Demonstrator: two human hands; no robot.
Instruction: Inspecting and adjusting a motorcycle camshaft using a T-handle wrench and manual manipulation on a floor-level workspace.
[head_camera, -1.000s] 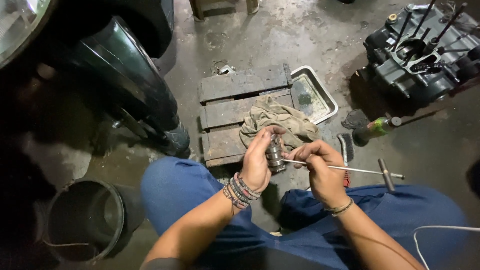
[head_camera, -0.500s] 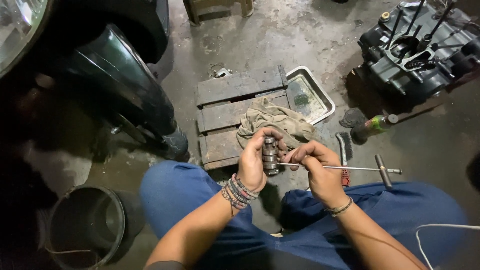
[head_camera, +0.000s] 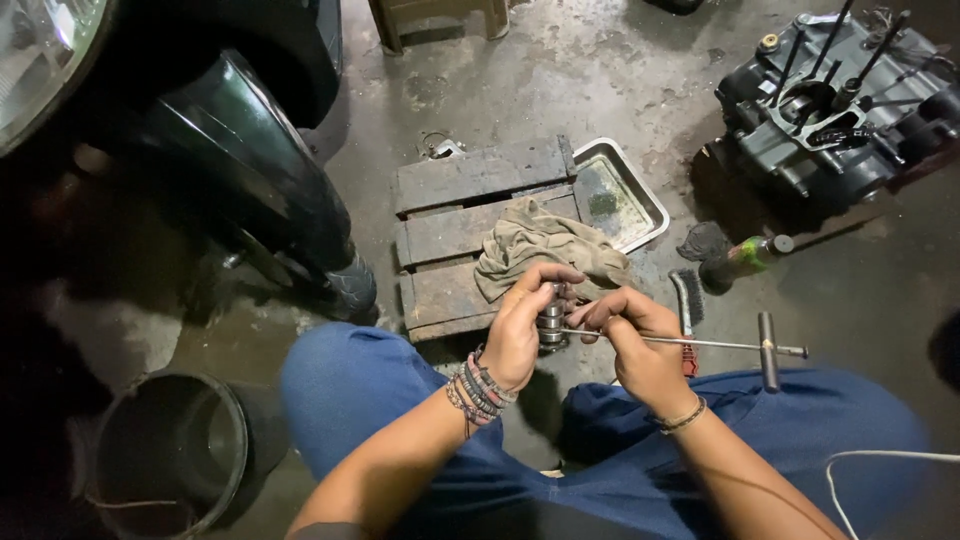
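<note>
Camshaft-like metal part (head_camera: 551, 322), small and stepped, sits upright in the left hand (head_camera: 522, 330), above the knees and just in front of the wooden pallet (head_camera: 470, 215) with its rag (head_camera: 540, 250). Largest nearby are the engine block (head_camera: 830, 110) and the motorcycle fender (head_camera: 250, 170); a steel tray (head_camera: 622, 200) lies beside the pallet. The left hand is clamped around the part; the right hand (head_camera: 640, 335) pinches the shaft of a T-handle wrench (head_camera: 720, 345), whose tip meets the part. The work looks midway: tool engaged, part not yet set down.
</note>
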